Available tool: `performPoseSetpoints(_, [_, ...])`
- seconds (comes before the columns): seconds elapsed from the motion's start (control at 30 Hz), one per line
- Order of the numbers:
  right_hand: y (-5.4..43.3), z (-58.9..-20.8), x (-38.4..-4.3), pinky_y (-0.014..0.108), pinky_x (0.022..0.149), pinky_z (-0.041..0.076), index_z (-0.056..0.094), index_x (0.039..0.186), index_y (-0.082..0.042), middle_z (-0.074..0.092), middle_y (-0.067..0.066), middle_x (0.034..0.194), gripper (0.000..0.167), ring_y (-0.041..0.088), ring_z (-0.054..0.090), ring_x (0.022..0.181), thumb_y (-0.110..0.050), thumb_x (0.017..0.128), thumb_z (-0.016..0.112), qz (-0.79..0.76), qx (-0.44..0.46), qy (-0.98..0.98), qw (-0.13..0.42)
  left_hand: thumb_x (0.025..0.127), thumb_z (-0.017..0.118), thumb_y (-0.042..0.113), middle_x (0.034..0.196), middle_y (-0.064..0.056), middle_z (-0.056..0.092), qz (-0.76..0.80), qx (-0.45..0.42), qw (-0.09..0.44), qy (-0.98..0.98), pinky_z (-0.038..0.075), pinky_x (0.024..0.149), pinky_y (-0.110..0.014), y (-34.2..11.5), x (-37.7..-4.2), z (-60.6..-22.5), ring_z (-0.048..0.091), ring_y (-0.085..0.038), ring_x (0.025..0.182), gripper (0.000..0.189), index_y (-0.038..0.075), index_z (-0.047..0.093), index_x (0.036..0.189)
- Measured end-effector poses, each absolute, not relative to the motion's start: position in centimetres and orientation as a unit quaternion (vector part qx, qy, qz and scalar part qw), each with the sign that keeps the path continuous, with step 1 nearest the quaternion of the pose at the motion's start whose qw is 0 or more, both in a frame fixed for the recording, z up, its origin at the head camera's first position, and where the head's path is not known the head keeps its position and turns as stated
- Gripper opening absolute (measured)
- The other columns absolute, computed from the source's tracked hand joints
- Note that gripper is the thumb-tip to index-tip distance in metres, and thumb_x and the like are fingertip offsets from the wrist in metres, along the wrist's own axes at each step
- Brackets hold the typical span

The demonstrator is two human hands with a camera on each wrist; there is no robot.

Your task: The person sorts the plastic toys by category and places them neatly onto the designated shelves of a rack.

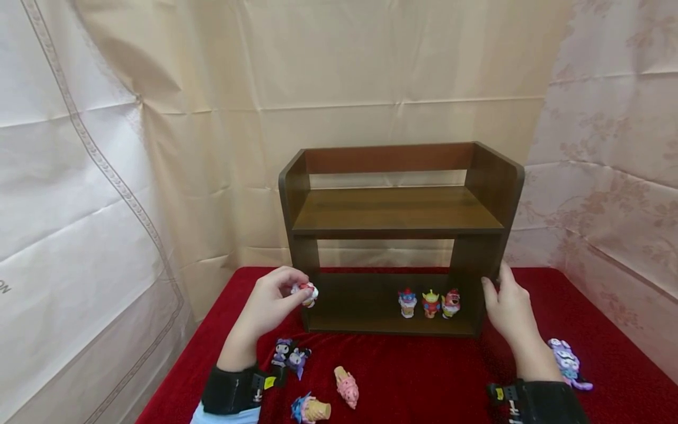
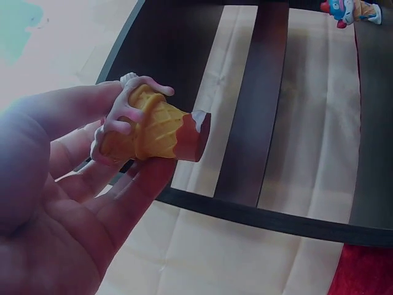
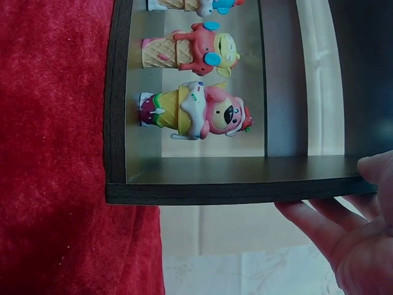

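My left hand [image 1: 275,294] pinches an ice-cream-cone figurine [image 2: 147,123] between thumb and fingers, just in front of the shelf's left side panel. It has a waffle-patterned yellow cone, a reddish-brown base and pinkish-white drips; the fingers hide part of its top. The brown two-tier shelf [image 1: 397,209] stands on a red cloth. At its right side panel, my right hand [image 1: 511,303] holds the edge, thumb on the inner side and fingers outside. Three figurines stand on the lower tier: a blue one [image 1: 407,303], a yellow-headed one [image 1: 431,304] and a pink bear [image 3: 224,115] nearest the right panel.
On the red cloth [image 1: 413,377] in front lie a pink ice-cream-cone figurine [image 1: 346,387] and a blue-topped cone figurine [image 1: 311,408]. Dark-and-purple figurines [image 1: 290,355] lie by the left forearm. A purple-and-blue figurine [image 1: 567,360] is right of the right forearm. Curtains [image 1: 392,70] hang behind.
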State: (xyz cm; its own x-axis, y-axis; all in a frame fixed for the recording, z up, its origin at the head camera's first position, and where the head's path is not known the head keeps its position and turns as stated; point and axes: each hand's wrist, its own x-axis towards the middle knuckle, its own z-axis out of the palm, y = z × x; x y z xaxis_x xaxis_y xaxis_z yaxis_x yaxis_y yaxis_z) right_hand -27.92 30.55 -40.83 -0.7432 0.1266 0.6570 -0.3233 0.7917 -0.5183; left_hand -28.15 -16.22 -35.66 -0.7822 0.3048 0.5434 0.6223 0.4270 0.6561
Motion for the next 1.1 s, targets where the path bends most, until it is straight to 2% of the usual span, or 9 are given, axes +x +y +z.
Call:
performPoseSetpoints(0.3, [30.5, -40.8, -27.8, 0.072, 0.079, 0.047, 0.037, 0.147, 0.001, 0.06, 0.041, 0.117, 0.049, 0.06, 0.06, 0.104, -0.005, 0.102, 0.056, 0.318, 0.048, -0.88, 0.349, 0.09, 0.08, 0.012, 0.1, 0.003, 0.069, -0.456, -0.291, 0.162, -0.825, 0.059, 0.074, -0.031, -15.3, -28.1, -35.8, 0.067, -0.014, 0.083, 0.014, 0.014, 0.073, 0.102])
performPoseSetpoints(0.67, [30.5, -40.8, -27.8, 0.07, 0.077, 0.047, 0.037, 0.147, 0.002, 0.061, 0.04, 0.114, 0.049, 0.06, 0.061, 0.1, -0.007, 0.103, 0.056, 0.315, 0.044, -0.882, 0.347, 0.091, 0.078, 0.011, 0.098, 0.003, 0.068, -0.454, -0.306, 0.129, -0.827, 0.059, 0.072, -0.031, -14.2, -28.5, -36.3, 0.066, -0.015, 0.079, 0.012, 0.014, 0.073, 0.101])
performPoseSetpoints(0.93, [30.5, -40.9, -27.8, 0.07, 0.074, 0.048, 0.037, 0.147, 0.002, 0.062, 0.04, 0.109, 0.049, 0.059, 0.062, 0.094, -0.006, 0.103, 0.055, 0.317, 0.049, -0.882, 0.346, 0.091, 0.079, 0.014, 0.101, 0.003, 0.066, -0.449, -0.304, 0.108, -0.833, 0.059, 0.075, -0.03, -13.1, -29.1, -36.8, 0.066, -0.015, 0.083, 0.011, 0.016, 0.073, 0.101])
performPoseSetpoints(1.1, [30.6, -40.7, -27.8, 0.07, 0.075, 0.047, 0.038, 0.145, 0.002, 0.062, 0.04, 0.11, 0.047, 0.059, 0.062, 0.096, -0.006, 0.102, 0.056, 0.316, 0.052, -0.882, 0.347, 0.091, 0.078, 0.015, 0.099, 0.004, 0.066, -0.435, -0.299, 0.103, -0.843, 0.058, 0.072, -0.029, -12.7, -29.3, -37.0, 0.064, -0.015, 0.081, 0.009, 0.017, 0.074, 0.099])
